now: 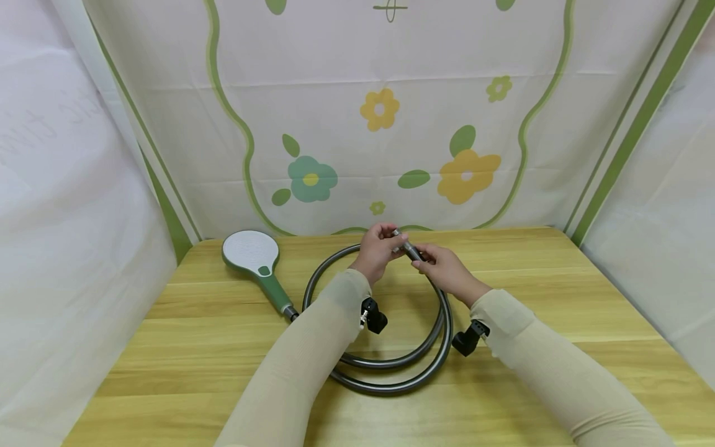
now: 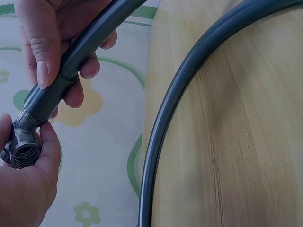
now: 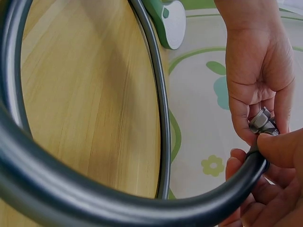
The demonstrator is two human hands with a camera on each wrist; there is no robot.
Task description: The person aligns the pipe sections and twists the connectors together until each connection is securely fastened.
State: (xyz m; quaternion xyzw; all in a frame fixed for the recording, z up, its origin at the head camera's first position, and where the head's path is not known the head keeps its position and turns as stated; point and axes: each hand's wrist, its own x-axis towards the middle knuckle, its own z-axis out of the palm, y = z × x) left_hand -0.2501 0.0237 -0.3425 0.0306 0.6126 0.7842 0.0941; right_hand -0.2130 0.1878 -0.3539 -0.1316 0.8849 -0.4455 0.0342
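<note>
Over the far part of the table, my left hand [image 1: 375, 253] pinches a small grey metal pipe fitting [image 2: 24, 147] between thumb and fingers. The fitting has a round, internally threaded opening, plain in the left wrist view. My right hand [image 1: 448, 271] grips the dark grey shower hose [image 1: 385, 390] at its end collar [image 2: 46, 98], which meets the fitting in line. Loops of the hose lie on the table beneath both forearms. To the left, a green handheld shower head [image 1: 272, 292] with a white spray face lies face up, joined to the hose's other end.
The wooden table [image 1: 519, 397] reaches back to a white fabric wall [image 1: 335, 74] printed with flowers. Similar white panels [image 1: 72, 248] stand at both sides. Black wrist cameras [image 1: 375, 315] hang under the sleeves, close above the hose loops.
</note>
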